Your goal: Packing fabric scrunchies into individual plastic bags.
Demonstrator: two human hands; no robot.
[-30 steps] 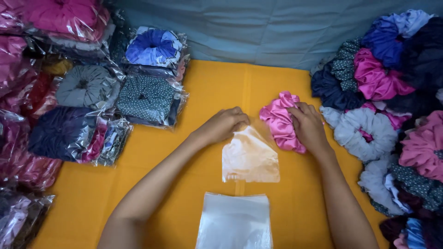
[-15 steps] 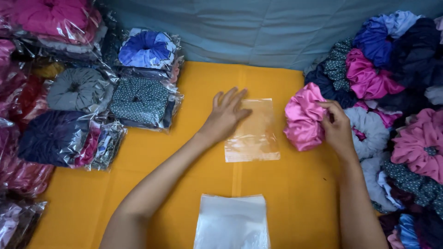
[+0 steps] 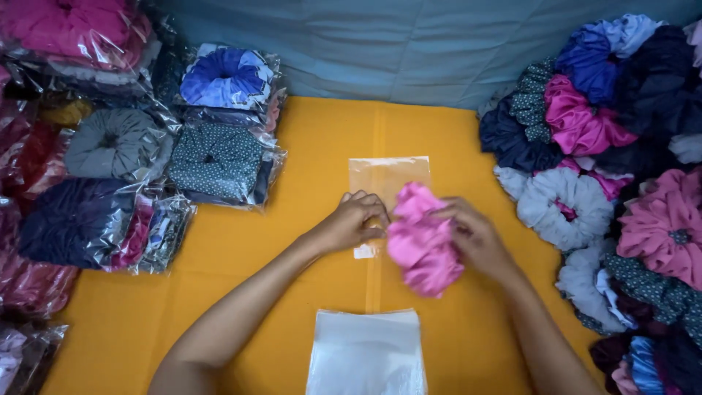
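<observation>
Pink satin scrunchie (image 3: 424, 241) sits gripped in your right hand (image 3: 479, 241) at the near end of a clear plastic bag (image 3: 387, 179), which your left hand (image 3: 355, 223) pinches on the orange tabletop (image 3: 322, 132), between packed scrunchies (image 3: 219, 157) and loose scrunchies (image 3: 585, 124).

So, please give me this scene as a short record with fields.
left hand: on the near edge of the clear bag
right hand: holds the pink scrunchie
bag stack: near edge of the yellow cloth
left side: bagged scrunchies
right side: loose scrunchies
</observation>
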